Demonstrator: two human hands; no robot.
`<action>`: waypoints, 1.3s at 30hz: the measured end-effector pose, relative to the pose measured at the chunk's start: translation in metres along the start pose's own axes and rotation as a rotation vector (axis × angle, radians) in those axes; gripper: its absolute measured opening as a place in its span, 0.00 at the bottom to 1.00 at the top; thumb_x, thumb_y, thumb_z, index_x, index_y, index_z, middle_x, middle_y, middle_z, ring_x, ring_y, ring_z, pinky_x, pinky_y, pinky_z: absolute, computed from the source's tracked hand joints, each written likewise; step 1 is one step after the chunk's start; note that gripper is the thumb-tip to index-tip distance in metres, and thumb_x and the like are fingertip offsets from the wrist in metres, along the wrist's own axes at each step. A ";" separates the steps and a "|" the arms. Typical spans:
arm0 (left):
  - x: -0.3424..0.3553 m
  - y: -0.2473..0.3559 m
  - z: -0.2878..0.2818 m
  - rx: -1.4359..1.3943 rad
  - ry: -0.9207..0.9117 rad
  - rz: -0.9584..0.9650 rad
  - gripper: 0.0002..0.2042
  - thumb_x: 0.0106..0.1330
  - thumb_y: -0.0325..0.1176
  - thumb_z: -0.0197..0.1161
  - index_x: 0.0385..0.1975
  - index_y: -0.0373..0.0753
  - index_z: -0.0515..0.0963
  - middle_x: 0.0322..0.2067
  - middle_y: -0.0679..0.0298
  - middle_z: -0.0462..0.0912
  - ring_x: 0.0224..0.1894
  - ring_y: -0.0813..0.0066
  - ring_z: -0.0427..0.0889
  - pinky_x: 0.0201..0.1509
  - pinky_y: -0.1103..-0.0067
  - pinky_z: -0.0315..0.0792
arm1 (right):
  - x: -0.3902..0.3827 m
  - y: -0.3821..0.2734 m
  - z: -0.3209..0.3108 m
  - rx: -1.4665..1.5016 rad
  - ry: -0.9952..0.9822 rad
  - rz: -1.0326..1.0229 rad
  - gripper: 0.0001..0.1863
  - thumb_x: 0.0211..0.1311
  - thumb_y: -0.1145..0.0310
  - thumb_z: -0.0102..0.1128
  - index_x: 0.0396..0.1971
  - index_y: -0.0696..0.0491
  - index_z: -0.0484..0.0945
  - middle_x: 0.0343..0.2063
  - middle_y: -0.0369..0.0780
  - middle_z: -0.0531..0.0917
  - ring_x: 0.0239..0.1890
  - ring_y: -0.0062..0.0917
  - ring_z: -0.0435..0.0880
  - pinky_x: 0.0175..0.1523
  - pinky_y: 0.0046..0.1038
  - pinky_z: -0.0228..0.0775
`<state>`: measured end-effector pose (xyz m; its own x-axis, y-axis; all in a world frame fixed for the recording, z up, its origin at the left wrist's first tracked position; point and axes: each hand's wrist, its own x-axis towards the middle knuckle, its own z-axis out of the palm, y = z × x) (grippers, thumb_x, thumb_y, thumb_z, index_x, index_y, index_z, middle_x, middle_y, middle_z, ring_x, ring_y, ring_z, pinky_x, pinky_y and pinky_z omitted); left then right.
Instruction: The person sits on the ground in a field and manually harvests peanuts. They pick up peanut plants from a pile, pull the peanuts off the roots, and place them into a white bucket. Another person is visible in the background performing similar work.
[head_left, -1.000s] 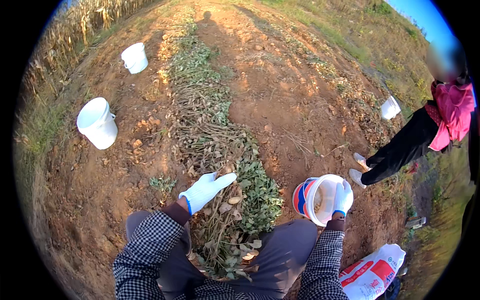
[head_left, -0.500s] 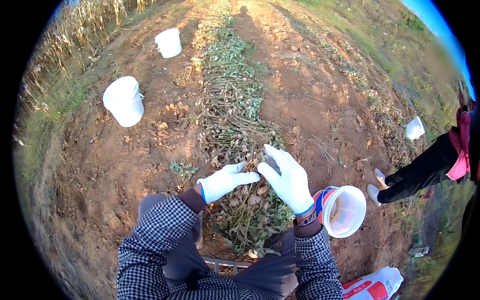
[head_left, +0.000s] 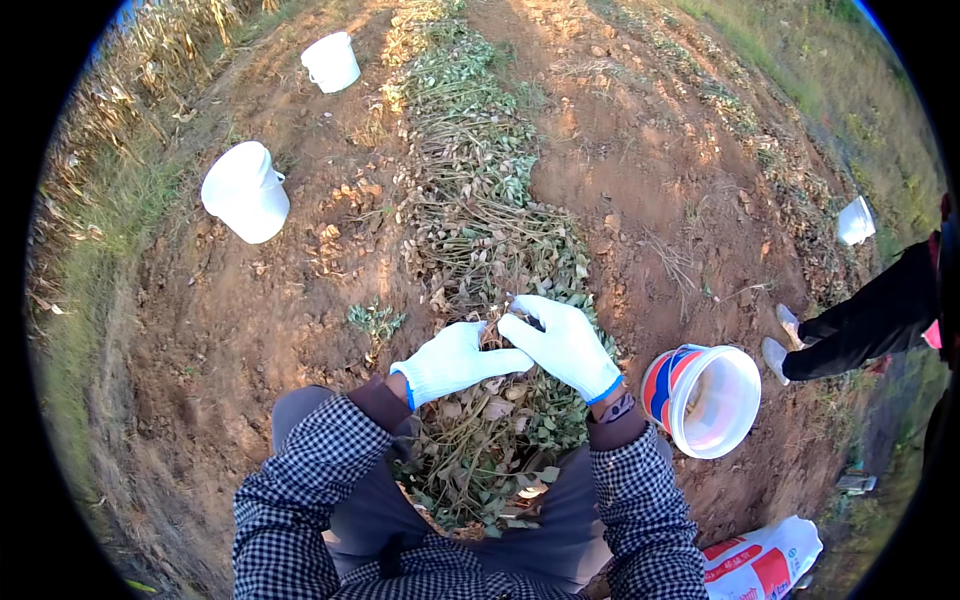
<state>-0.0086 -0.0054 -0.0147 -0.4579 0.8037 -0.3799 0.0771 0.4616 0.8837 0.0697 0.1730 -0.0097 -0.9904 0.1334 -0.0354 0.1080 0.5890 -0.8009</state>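
My left hand (head_left: 455,360), in a white knit glove, is closed on dried plant stems (head_left: 497,325) at the middle of the view. My right hand (head_left: 560,345), gloved the same way, is curled on those stems beside it, its fingertips close to my left thumb. Beneath both lies a long row of uprooted leafy plants (head_left: 470,235). To the right of my right hand stands a bucket (head_left: 702,398) with a red and blue side, open at the top. The stems' ends are partly hidden by the gloves.
White buckets stand at left (head_left: 243,195), far left back (head_left: 330,62) and far right (head_left: 855,222). A person's legs in dark trousers (head_left: 870,300) are at right. A white-and-red sack (head_left: 760,560) lies at lower right. Dry cornstalks (head_left: 110,110) edge the field.
My right hand has left the red-and-blue bucket and moved left onto the plants beside my left hand. The view has tilted down, and the person at right shows less.
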 end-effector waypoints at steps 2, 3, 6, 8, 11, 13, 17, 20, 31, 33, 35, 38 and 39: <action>-0.002 -0.001 0.008 -0.037 0.026 0.048 0.24 0.62 0.53 0.67 0.46 0.38 0.81 0.34 0.61 0.86 0.34 0.76 0.80 0.44 0.74 0.74 | -0.003 -0.004 -0.005 -0.036 -0.073 -0.002 0.23 0.62 0.49 0.57 0.40 0.56 0.81 0.31 0.48 0.83 0.34 0.40 0.84 0.39 0.35 0.74; -0.004 -0.004 0.008 -0.020 0.014 0.022 0.23 0.62 0.53 0.68 0.46 0.38 0.81 0.34 0.61 0.86 0.34 0.76 0.80 0.44 0.74 0.74 | -0.005 -0.006 -0.007 -0.073 -0.093 -0.009 0.23 0.62 0.49 0.57 0.38 0.56 0.81 0.30 0.47 0.83 0.33 0.41 0.84 0.39 0.35 0.74; -0.005 0.001 0.008 -0.092 0.037 -0.008 0.20 0.62 0.47 0.69 0.47 0.38 0.82 0.37 0.64 0.86 0.40 0.81 0.80 0.48 0.77 0.73 | -0.009 -0.001 -0.003 0.026 -0.017 0.001 0.19 0.62 0.54 0.60 0.37 0.57 0.82 0.25 0.43 0.83 0.26 0.32 0.84 0.32 0.30 0.74; -0.001 0.003 0.010 -0.405 0.017 0.021 0.16 0.66 0.37 0.67 0.48 0.33 0.80 0.41 0.67 0.84 0.43 0.84 0.79 0.51 0.81 0.73 | -0.013 -0.001 0.002 0.414 0.029 0.210 0.18 0.63 0.58 0.62 0.40 0.59 0.82 0.24 0.39 0.83 0.20 0.20 0.82 0.25 0.24 0.72; 0.002 0.009 0.014 -0.472 0.023 0.009 0.16 0.65 0.36 0.67 0.48 0.33 0.80 0.42 0.67 0.84 0.44 0.85 0.79 0.51 0.81 0.72 | -0.016 0.005 0.006 0.594 0.130 0.260 0.19 0.64 0.59 0.63 0.44 0.61 0.81 0.23 0.34 0.83 0.17 0.14 0.79 0.20 0.18 0.68; 0.003 0.010 0.016 -0.488 0.028 0.005 0.17 0.65 0.36 0.67 0.48 0.32 0.79 0.42 0.67 0.83 0.42 0.85 0.79 0.49 0.82 0.73 | -0.020 0.000 0.007 0.693 0.187 0.304 0.19 0.64 0.59 0.63 0.45 0.60 0.81 0.23 0.32 0.82 0.17 0.13 0.78 0.19 0.15 0.68; -0.002 0.016 0.015 -0.460 0.024 0.001 0.17 0.65 0.35 0.67 0.49 0.32 0.79 0.41 0.68 0.83 0.41 0.85 0.79 0.47 0.82 0.73 | -0.025 0.008 0.001 0.871 0.132 0.320 0.17 0.66 0.62 0.62 0.45 0.59 0.81 0.24 0.34 0.82 0.18 0.12 0.77 0.19 0.16 0.69; -0.003 0.015 0.018 -0.499 0.035 0.054 0.18 0.65 0.35 0.67 0.50 0.32 0.78 0.41 0.67 0.84 0.42 0.85 0.80 0.49 0.82 0.74 | -0.027 0.021 0.001 1.112 0.175 0.280 0.15 0.67 0.64 0.60 0.46 0.59 0.81 0.26 0.36 0.83 0.19 0.13 0.78 0.20 0.16 0.70; -0.008 -0.007 0.005 -0.904 0.154 -0.036 0.17 0.64 0.35 0.64 0.50 0.34 0.79 0.43 0.65 0.85 0.44 0.79 0.82 0.52 0.79 0.75 | -0.115 0.083 -0.118 0.496 1.113 0.402 0.19 0.69 0.63 0.57 0.51 0.62 0.77 0.36 0.43 0.84 0.30 0.22 0.84 0.31 0.22 0.78; -0.004 -0.006 0.003 -0.973 0.060 -0.020 0.17 0.65 0.34 0.64 0.50 0.34 0.78 0.44 0.64 0.85 0.45 0.76 0.83 0.53 0.77 0.76 | -0.174 0.140 -0.148 0.034 1.087 0.557 0.21 0.69 0.64 0.55 0.55 0.64 0.74 0.43 0.47 0.83 0.40 0.31 0.84 0.45 0.28 0.78; 0.002 -0.004 0.007 -1.032 -0.037 -0.001 0.17 0.65 0.34 0.63 0.51 0.34 0.77 0.44 0.63 0.84 0.47 0.73 0.83 0.54 0.76 0.76 | -0.219 0.193 -0.158 -0.429 0.933 0.707 0.23 0.67 0.67 0.55 0.57 0.66 0.72 0.49 0.49 0.81 0.48 0.38 0.82 0.57 0.33 0.73; 0.003 -0.003 0.013 -0.907 0.097 -0.032 0.18 0.66 0.34 0.63 0.53 0.33 0.76 0.44 0.62 0.85 0.46 0.73 0.83 0.53 0.75 0.77 | -0.203 0.177 -0.136 0.183 0.975 0.536 0.24 0.68 0.69 0.55 0.61 0.64 0.70 0.53 0.47 0.80 0.49 0.31 0.82 0.53 0.29 0.75; -0.001 -0.004 0.013 -0.922 0.101 -0.028 0.18 0.65 0.34 0.63 0.52 0.33 0.77 0.44 0.62 0.85 0.46 0.74 0.83 0.53 0.75 0.77 | -0.173 0.126 -0.118 0.414 0.890 0.440 0.24 0.68 0.69 0.55 0.61 0.63 0.69 0.52 0.46 0.80 0.48 0.28 0.83 0.50 0.27 0.77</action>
<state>0.0030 -0.0036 -0.0217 -0.5273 0.7406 -0.4166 -0.6502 -0.0360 0.7589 0.2645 0.3186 -0.0341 -0.4356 0.8984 -0.0560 0.2362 0.0541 -0.9702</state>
